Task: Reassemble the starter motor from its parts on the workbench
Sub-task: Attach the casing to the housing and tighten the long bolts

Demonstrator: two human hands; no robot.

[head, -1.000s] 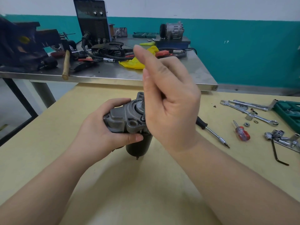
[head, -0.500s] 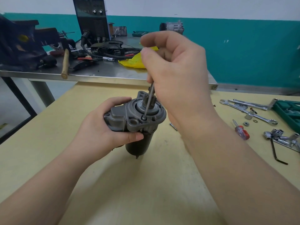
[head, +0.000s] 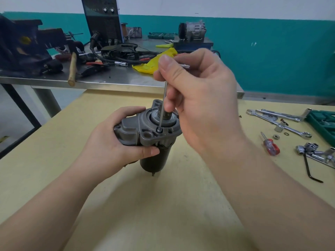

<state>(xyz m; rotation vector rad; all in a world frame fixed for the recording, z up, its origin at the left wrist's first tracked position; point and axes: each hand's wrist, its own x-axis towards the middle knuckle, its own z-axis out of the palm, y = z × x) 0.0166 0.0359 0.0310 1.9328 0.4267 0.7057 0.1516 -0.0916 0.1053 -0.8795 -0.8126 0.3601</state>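
The starter motor (head: 145, 131) stands upright on the yellow workbench (head: 54, 160), its grey cast housing on top and its black cylindrical body (head: 154, 162) below. My left hand (head: 112, 142) grips the housing from the left, thumb across its front. Above the motor, my right hand (head: 199, 98) pinches a thin metal rod (head: 164, 105) between thumb and fingers. The rod stands nearly upright, and its lower end sits in a hole (head: 159, 130) at the front of the housing flange. Whether the rod is a long bolt or a tool shaft, I cannot tell.
To the right lie wrenches (head: 282, 125), a red-handled screwdriver (head: 270, 144), a nut (head: 275, 136), sockets (head: 311, 149), a hex key (head: 310, 167) and a green tool case (head: 324, 122). Behind stands a steel bench (head: 117, 80) with a hammer (head: 72, 69), a yellow cloth (head: 154, 64) and a welder (head: 103, 19).
My right hand has lifted off the top of the motor and now holds the rod above it, its lower end in the flange hole. My left hand keeps its grip.
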